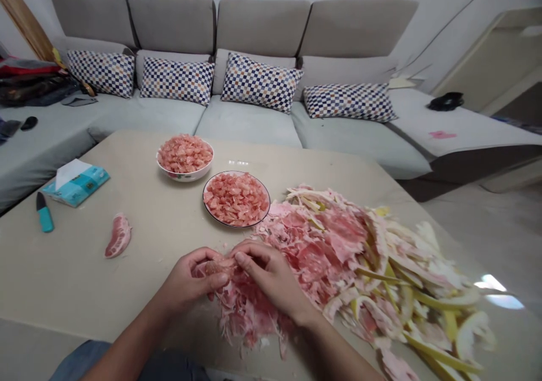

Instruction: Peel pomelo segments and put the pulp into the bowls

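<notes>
Both hands meet near the table's front edge on one pink pomelo segment (218,267). My left hand (190,279) curls round its left end. My right hand (271,276) pinches its right side with thumb and fingers. Under and right of the hands lies a big heap of pink membrane and yellow-white peel (359,257). A plate of peeled pink flesh pieces (236,198) sits just beyond the hands, and a white bowl heaped with more pieces (185,157) stands behind it to the left.
One unpeeled pomelo segment (118,236) lies alone at the left. A teal tissue pack (76,183) and a teal-handled knife (44,212) lie at the table's left edge. A grey sofa with checked cushions (259,82) runs behind the beige table (139,200).
</notes>
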